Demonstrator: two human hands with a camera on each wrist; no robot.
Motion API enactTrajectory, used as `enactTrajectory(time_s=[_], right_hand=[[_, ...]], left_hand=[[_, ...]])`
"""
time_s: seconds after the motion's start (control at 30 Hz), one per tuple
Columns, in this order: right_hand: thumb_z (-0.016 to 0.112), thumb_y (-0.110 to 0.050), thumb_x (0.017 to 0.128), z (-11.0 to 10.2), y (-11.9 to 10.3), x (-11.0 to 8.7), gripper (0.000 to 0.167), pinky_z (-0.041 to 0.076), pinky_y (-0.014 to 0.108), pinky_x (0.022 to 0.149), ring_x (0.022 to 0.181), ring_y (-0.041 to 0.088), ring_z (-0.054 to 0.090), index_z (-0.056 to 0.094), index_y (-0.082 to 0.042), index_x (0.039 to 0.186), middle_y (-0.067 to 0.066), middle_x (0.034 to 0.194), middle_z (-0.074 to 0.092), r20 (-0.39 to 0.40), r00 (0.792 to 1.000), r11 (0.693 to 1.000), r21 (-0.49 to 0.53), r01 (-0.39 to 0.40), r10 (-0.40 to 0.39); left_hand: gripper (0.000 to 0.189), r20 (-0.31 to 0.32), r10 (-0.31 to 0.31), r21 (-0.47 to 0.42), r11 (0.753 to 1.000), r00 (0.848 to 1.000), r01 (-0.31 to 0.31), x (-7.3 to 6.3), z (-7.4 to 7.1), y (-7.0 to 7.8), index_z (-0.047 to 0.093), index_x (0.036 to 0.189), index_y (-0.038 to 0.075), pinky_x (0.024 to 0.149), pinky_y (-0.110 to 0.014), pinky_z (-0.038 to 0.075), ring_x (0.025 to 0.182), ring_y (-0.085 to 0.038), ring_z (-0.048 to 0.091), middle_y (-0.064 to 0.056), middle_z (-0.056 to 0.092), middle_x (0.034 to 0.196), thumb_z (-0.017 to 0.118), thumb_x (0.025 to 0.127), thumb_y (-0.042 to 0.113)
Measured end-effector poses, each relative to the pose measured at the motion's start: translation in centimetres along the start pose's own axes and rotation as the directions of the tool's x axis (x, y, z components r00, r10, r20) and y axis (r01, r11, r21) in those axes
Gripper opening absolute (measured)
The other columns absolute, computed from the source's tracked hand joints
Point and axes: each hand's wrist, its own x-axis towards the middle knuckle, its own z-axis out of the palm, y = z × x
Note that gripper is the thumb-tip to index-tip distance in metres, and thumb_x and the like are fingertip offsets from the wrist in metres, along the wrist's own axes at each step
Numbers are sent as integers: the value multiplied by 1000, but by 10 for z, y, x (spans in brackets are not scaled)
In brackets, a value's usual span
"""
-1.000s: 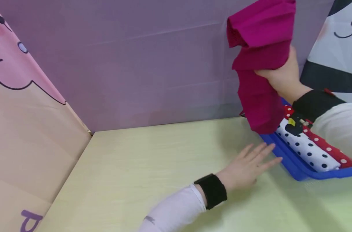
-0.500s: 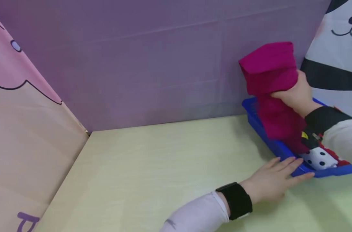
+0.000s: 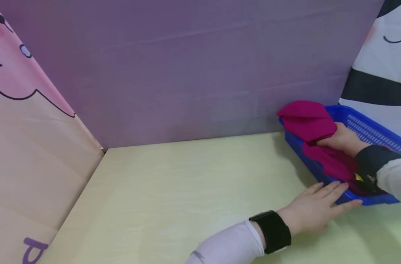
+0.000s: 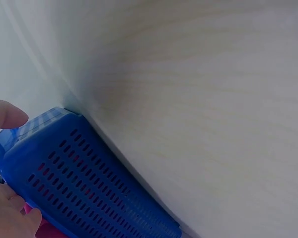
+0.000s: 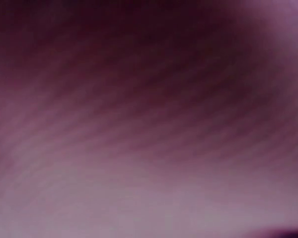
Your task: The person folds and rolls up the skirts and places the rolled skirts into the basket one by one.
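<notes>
A folded magenta cloth point(image 3: 307, 119) lies along the left side of a blue plastic basket point(image 3: 382, 201), its far end over the rim. My right hand point(image 3: 343, 139) grips the cloth at mid-length, thumb on top, inside the basket. Blurred magenta fabric point(image 5: 139, 94) fills the right wrist view. My left hand point(image 3: 314, 211) has its fingers spread and nearly straight, fingertips at the basket's near left corner. In the left wrist view, those fingers point(image 4: 10, 218) show beside the slotted basket wall point(image 4: 89, 173). The spotted fabric in the basket is mostly hidden beneath the cloth and right arm.
The basket stands on a pale wood-grain table point(image 3: 187, 190), at its right side. Behind rises a purple backdrop point(image 3: 174, 80). A panda-print panel point(image 3: 375, 86) borders the right, and a pink and beige printed panel point(image 3: 32, 139) the left.
My right hand has lowered the magenta cloth from above the basket down into it, covering the spotted fabric. My left hand has moved right, up to the basket's near corner.
</notes>
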Motion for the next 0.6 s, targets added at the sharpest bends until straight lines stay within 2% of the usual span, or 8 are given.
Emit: enactTrajectory(time_s=[0.1,0.17,0.27,0.37,0.5,0.6], right_hand=[[77,-19,73,-1,7,-3,59,42,31,60,69,20,53,46,17,108,32,92,58,-27,1000,1000,-14,-15,15],[75,-23,75,-4,11,-6,67,45,38,63,74,33,54,41,20,114,36,98,54,-52,997,998,-27,-54,52],[72,-30,78,-14,15,-10,88,44,56,74,92,53,47,23,23,129,45,112,41,-79,987,988,-48,-145,141],[68,-34,80,-24,15,-9,102,36,68,82,99,63,38,1,19,138,49,115,32,-96,976,974,-102,-204,194],[68,-31,79,-35,11,-3,107,38,72,75,91,65,44,-7,11,143,51,108,36,-159,975,958,-217,-187,154],[67,-24,77,-35,4,-2,110,34,79,76,90,68,42,-14,2,146,53,105,36,-187,973,924,-329,-194,138]], left_hand=[[81,-17,5,14,1000,1000,-5,2,1,3,-15,147,41,118,-29,6,146,-13,-11,4,-14,159,46,95,49],[82,-25,6,17,1000,1000,-5,3,1,4,-15,147,41,118,-28,7,146,-13,-10,4,-13,159,47,94,50],[83,-28,6,16,1000,1000,-6,3,1,6,-14,147,41,118,-28,7,146,-13,-10,4,-13,159,48,93,52],[85,-24,5,9,1000,1000,-5,3,1,6,-15,147,40,118,-28,7,146,-13,-10,4,-13,159,49,92,53],[84,-25,5,6,1000,1000,-4,2,1,5,-15,147,39,118,-28,6,146,-13,-11,4,-13,159,48,93,52],[83,-19,8,0,1000,1000,-8,2,0,6,-17,147,39,118,-27,5,146,-13,-13,4,-15,159,47,94,51]])
